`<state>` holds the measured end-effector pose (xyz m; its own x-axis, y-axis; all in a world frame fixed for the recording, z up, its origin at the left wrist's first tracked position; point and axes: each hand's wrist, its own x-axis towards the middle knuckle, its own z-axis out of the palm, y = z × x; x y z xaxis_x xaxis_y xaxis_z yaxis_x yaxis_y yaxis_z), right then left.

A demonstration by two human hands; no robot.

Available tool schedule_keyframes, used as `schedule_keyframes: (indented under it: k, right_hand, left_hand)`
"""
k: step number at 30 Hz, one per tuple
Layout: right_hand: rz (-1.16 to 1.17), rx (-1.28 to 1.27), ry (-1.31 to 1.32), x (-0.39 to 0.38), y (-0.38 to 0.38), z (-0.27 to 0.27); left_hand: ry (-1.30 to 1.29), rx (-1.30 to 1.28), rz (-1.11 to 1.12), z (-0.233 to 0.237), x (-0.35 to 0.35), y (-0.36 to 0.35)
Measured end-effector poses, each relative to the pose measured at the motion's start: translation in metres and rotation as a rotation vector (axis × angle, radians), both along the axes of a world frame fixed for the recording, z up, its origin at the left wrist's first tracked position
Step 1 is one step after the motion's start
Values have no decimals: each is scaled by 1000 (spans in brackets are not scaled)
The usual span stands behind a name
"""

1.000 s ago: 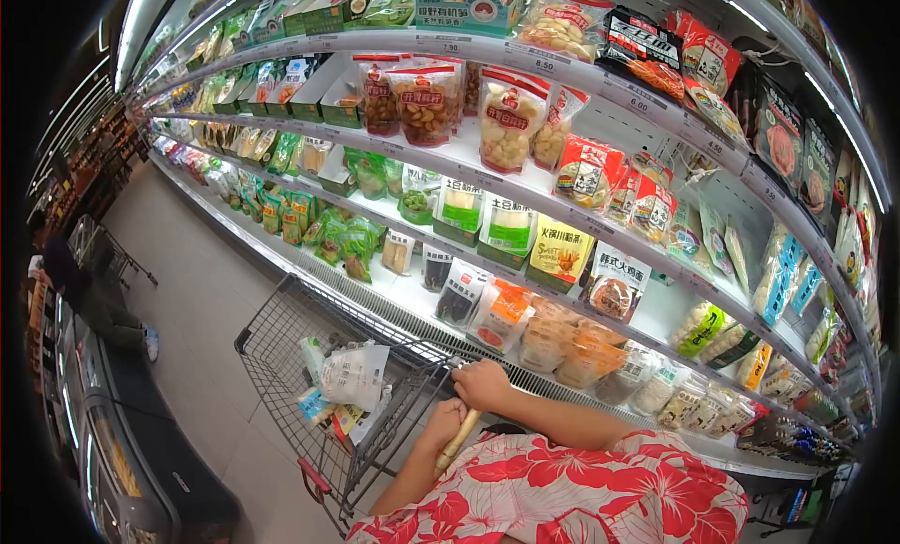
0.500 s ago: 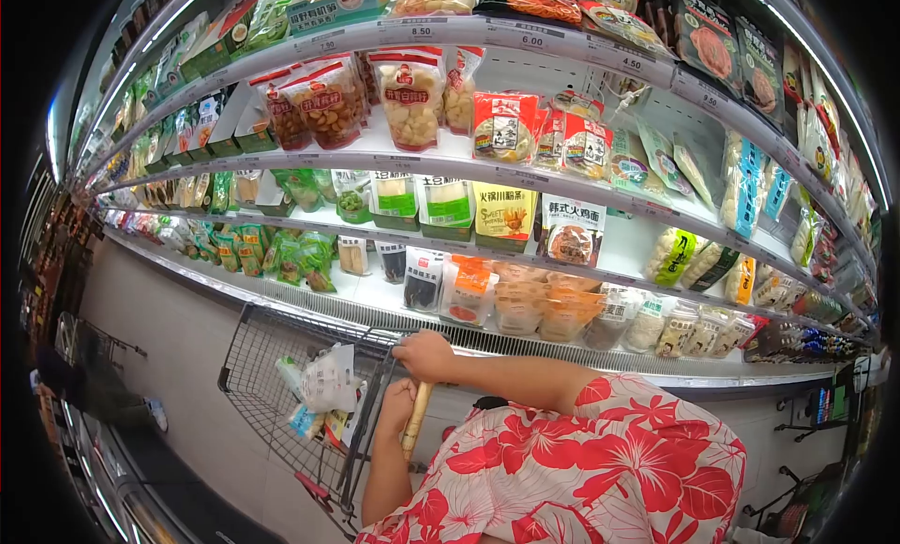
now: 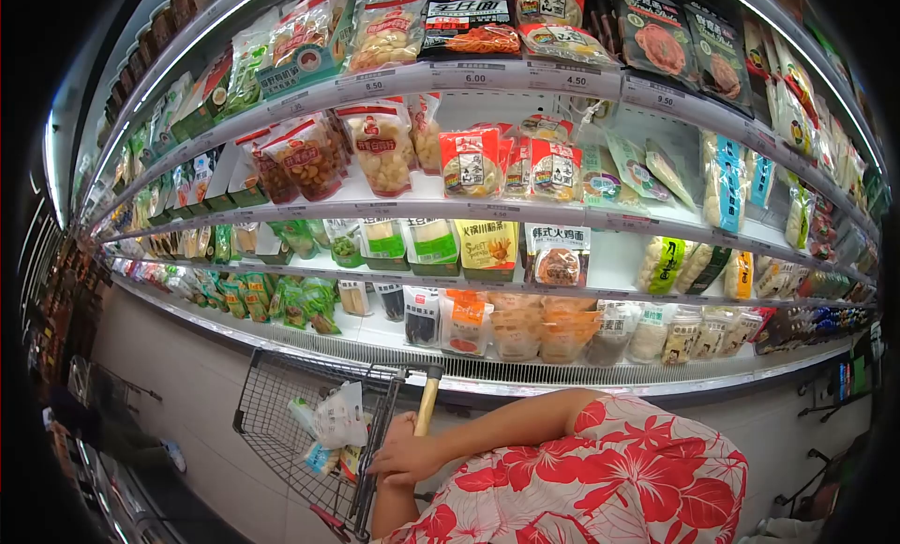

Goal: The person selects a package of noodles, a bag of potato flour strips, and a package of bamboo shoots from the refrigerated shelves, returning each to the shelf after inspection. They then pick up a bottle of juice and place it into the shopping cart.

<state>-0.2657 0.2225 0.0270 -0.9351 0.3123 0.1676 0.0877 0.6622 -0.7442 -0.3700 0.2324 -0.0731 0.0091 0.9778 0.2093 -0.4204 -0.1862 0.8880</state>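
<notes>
A wire shopping cart [image 3: 267,417] with a light wood-coloured handle [image 3: 427,405] stands at my front left. My left hand [image 3: 402,426] is closed at the handle, partly covered by my right hand. My right hand [image 3: 412,458] lies across my left wrist, fingers stretched out and holding nothing I can see. Inside the cart are a whitish plastic bag [image 3: 339,417] and a few packaged goods, including a blue-and-white packet [image 3: 321,458]. My right forearm crosses in front of my red floral shirt [image 3: 609,474].
A long refrigerated shelf [image 3: 614,263] runs ahead with bagged foods, including noodle packs [image 3: 471,164] and orange-topped bags [image 3: 466,324]. A person's shoe [image 3: 175,455] shows at left beside another cart [image 3: 117,385]. More cart parts [image 3: 811,478] stand at right.
My right hand has left the far end of the handle and moved down over my left wrist. The view has tilted up, so the shelves appear lower.
</notes>
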Motion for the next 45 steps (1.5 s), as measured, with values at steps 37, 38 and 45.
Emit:
schedule_keyframes:
  k: [37, 38, 45]
  right_hand:
    - [263, 218, -40, -12, -19, -3]
    - [289, 184, -106, -12, -24, 4]
    - [641, -104, 167, -28, -54, 18]
  left_hand:
    - [835, -540, -424, -12, 0, 2]
    - [829, -548, -422, -10, 2, 1]
    - [810, -604, -419, 3, 7, -6]
